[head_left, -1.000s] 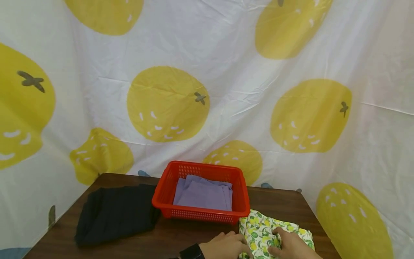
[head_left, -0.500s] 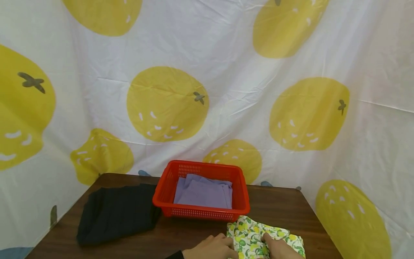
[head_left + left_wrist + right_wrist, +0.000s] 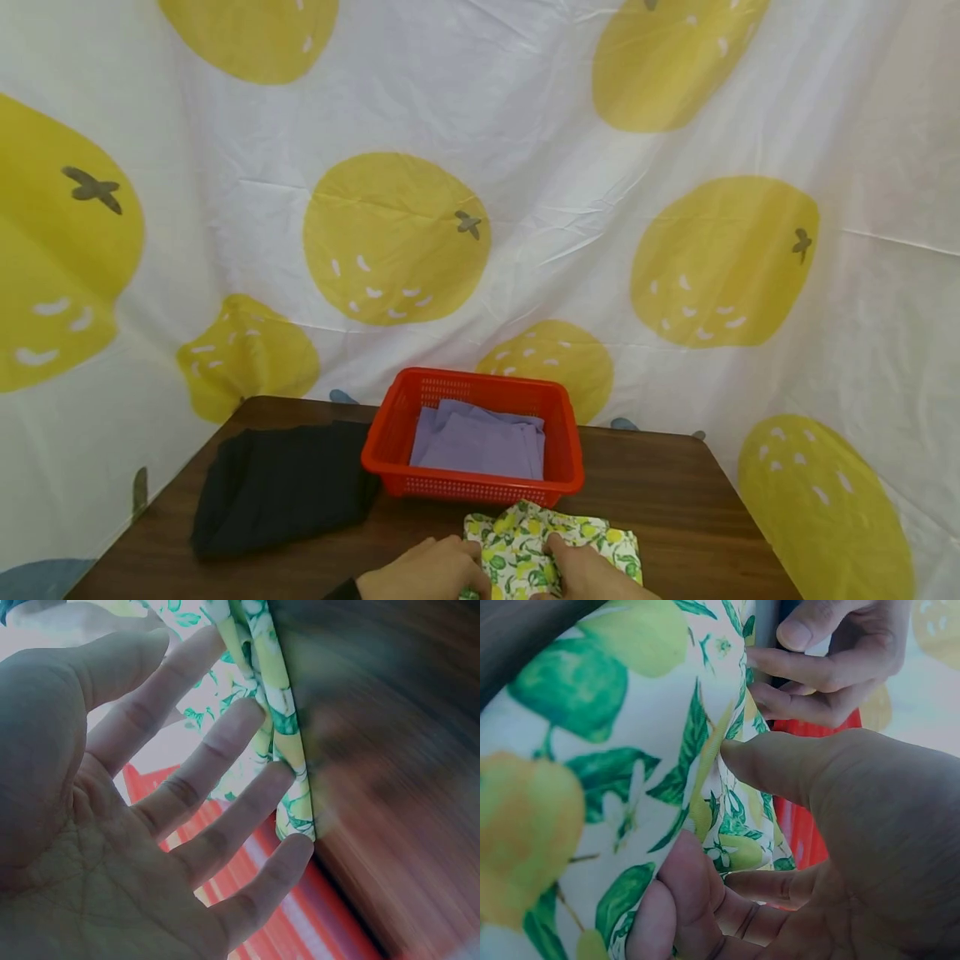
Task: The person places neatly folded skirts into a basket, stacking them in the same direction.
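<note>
A folded lemon-print cloth (image 3: 517, 542) lies on the dark table at the front, just before the red basket. My left hand (image 3: 429, 570) is at the cloth's left side. In the left wrist view its fingers (image 3: 214, 754) are spread and nearly straight, with fingertips against the folded edge. On the other side, my right hand (image 3: 588, 573) pinches the cloth. The right wrist view has that thumb (image 3: 772, 761) on a raised fold and the curled fingers beneath it, partly hidden by fabric.
The red basket (image 3: 472, 486) stands at the back with folded lilac cloths (image 3: 480, 443) inside. A folded black cloth (image 3: 288, 483) lies on the left of the wooden table (image 3: 660, 483). A lemon-print curtain (image 3: 555, 208) hangs behind and along the sides.
Both hands and the lemon-print cloth have slid left across the table, from right of the basket to in front of it. Basket and black cloth have stayed in place.
</note>
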